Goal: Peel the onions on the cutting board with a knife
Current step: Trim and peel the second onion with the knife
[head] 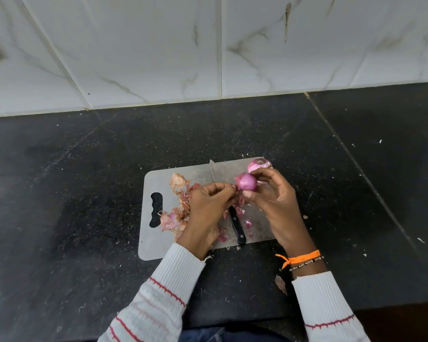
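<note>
A pink-purple onion [247, 181] is held above the grey cutting board [158, 245], gripped from the right by my right hand [273, 201]. My left hand [209, 206] pinches a bit of skin at the onion's left side. A second onion [258, 165] lies at the board's far right corner, partly hidden behind my right fingers. The knife lies flat on the board under my hands, its blade tip [212, 169] pointing away and its black handle [237, 227] toward me. Neither hand touches it.
Loose papery onion skins [179, 206] are heaped on the board's left half, beside its handle slot [156, 209]. Small peel scraps dot the dark stone counter [84, 181]. A white marble-tiled wall [208, 45] stands behind. The counter's front edge is near my sleeves.
</note>
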{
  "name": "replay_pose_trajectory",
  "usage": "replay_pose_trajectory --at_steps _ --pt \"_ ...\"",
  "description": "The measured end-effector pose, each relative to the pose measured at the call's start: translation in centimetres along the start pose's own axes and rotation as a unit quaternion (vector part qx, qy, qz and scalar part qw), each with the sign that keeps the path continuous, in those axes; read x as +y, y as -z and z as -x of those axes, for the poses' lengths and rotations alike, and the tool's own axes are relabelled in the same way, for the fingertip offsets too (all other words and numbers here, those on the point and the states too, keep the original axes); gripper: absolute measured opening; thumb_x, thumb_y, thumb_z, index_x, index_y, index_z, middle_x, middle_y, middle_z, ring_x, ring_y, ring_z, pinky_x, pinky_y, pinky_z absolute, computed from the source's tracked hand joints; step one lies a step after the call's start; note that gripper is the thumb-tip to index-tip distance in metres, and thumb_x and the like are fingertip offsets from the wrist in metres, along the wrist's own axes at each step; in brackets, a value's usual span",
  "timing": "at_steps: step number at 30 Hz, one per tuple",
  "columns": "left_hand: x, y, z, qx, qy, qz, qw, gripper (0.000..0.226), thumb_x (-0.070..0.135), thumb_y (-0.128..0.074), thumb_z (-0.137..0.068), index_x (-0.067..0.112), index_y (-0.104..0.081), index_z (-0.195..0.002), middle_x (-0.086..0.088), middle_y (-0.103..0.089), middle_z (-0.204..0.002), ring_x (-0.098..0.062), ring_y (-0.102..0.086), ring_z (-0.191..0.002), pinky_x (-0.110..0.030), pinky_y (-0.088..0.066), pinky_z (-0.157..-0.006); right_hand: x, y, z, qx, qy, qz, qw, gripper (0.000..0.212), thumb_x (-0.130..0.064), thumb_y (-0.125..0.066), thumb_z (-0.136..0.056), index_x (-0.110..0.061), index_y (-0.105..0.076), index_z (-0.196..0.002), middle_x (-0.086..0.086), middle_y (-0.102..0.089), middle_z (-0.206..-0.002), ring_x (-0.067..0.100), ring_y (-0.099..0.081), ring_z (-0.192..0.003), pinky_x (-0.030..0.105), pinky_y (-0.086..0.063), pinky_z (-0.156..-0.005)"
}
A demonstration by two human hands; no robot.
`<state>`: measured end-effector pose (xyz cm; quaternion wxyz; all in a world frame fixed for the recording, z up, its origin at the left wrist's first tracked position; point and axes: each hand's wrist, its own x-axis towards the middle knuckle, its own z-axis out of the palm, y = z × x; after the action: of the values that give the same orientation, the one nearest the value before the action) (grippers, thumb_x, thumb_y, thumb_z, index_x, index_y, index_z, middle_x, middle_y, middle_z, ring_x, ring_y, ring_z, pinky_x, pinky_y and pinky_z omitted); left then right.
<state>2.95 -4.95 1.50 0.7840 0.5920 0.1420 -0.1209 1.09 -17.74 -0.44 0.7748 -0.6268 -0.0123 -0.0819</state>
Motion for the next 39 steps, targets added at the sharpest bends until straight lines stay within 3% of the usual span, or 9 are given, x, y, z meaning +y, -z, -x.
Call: replay_pose_trajectory --at_steps 4,9,15,20,24,30,36,39 --pt "-0.1 0.2 0.0 0.004 0.003 0.002 1.000 0.008 -0.006 -0.062 -0.083 -0.004 -0.066 -0.076 -0.015 -0.065 -0.075 -0.020 -0.063 -0.072 -0.022 -0.056 -0.069 -0.5 0.1 0.1 -0.011 -0.059 -0.118 0.991 0.044 -0.003 -0.065 -0.075 -0.008 -0.054 -0.117 0.006 -0.066 -0.108 0.024 -0.067 -0.097 0.030 -0.057 -0.077" --pt "0.2 0.1 0.2 0.001 -0.004 -0.003 1.000 0.019 -0.011 -0.060 -0.081 0.004 -0.069 -0.088 -0.016 -0.068 -0.085 -0.026 -0.062 -0.081 -0.035 -0.054 -0.082 -0.7 0.3 0.1 -0.007 -0.029 -0.048 0.998 0.044 0.003 -0.068 -0.074 -0.012 -0.060 -0.115 -0.004 -0.071 -0.107 0.018 -0.066 -0.103 0.026 -0.055 -0.080" --pt "0.8 -0.5 0.7 -0.048 0.018 0.015 0.999 0.022 0.004 -0.059 -0.086 0.005 -0.069 -0.106 -0.018 -0.072 -0.097 -0.026 -0.068 -0.089 -0.035 -0.054 -0.087 -0.2 0.7 0.1 0.006 -0.027 -0.020 0.999 0.051 0.010 -0.070 -0.071 -0.009 -0.061 -0.118 -0.005 -0.069 -0.111 0.017 -0.064 -0.107 0.025 -0.054 -0.081" --pt "0.8 -0.8 0.8 -0.037 0.032 0.012 0.999 0.023 0.005 -0.063 -0.084 0.005 -0.069 -0.107 -0.015 -0.073 -0.092 -0.022 -0.068 -0.080 -0.032 -0.056 -0.083 -0.3 0.5 0.2 -0.007 -0.016 -0.001 1.000 0.049 0.010 -0.071 -0.070 -0.013 -0.063 -0.113 0.011 -0.060 -0.123 0.019 -0.062 -0.109 0.033 -0.053 -0.092" --pt "0.7 -0.8 0.7 -0.030 0.037 0.023 0.999 0.021 0.002 -0.064 -0.083 0.004 -0.068 -0.104 -0.012 -0.073 -0.085 -0.017 -0.069 -0.071 -0.027 -0.057 -0.075 -0.4 0.4 0.2 -0.016 0.001 0.038 0.999 0.049 0.010 -0.072 -0.070 -0.017 -0.064 -0.110 0.009 -0.057 -0.120 0.016 -0.062 -0.108 0.032 -0.052 -0.091" --pt "0.6 -0.8 0.6 -0.040 0.024 0.028 0.999 0.017 0.001 -0.065 -0.082 0.003 -0.071 -0.097 -0.011 -0.073 -0.084 -0.015 -0.069 -0.074 -0.024 -0.058 -0.072 -0.2 0.4 0.2 -0.015 0.008 0.061 0.998 0.051 0.010 -0.074 -0.068 -0.022 -0.066 -0.106 0.011 -0.057 -0.119 0.018 -0.063 -0.106 0.038 -0.053 -0.092" --pt "0.2 -0.3 0.5 -0.036 0.004 0.035 0.999 0.021 -0.006 -0.064 -0.081 0.002 -0.069 -0.100 -0.015 -0.072 -0.091 -0.017 -0.069 -0.076 -0.024 -0.058 -0.071 0.0 0.3 0.2 -0.027 0.006 0.042 0.999 0.050 0.005 -0.074 -0.071 -0.029 -0.067 -0.107 0.011 -0.059 -0.122 0.020 -0.062 -0.109 0.038 -0.052 -0.092" --pt "0.1 -0.2 0.5 -0.029 0.002 0.042 0.999 0.020 -0.006 -0.063 -0.082 0.002 -0.068 -0.099 -0.014 -0.072 -0.089 -0.018 -0.070 -0.075 -0.026 -0.059 -0.072 0.1 0.4 0.2 -0.024 -0.002 0.019 1.000 0.049 0.006 -0.072 -0.073 -0.024 -0.065 -0.111 0.013 -0.061 -0.122 0.022 -0.062 -0.110 0.036 -0.052 -0.091"
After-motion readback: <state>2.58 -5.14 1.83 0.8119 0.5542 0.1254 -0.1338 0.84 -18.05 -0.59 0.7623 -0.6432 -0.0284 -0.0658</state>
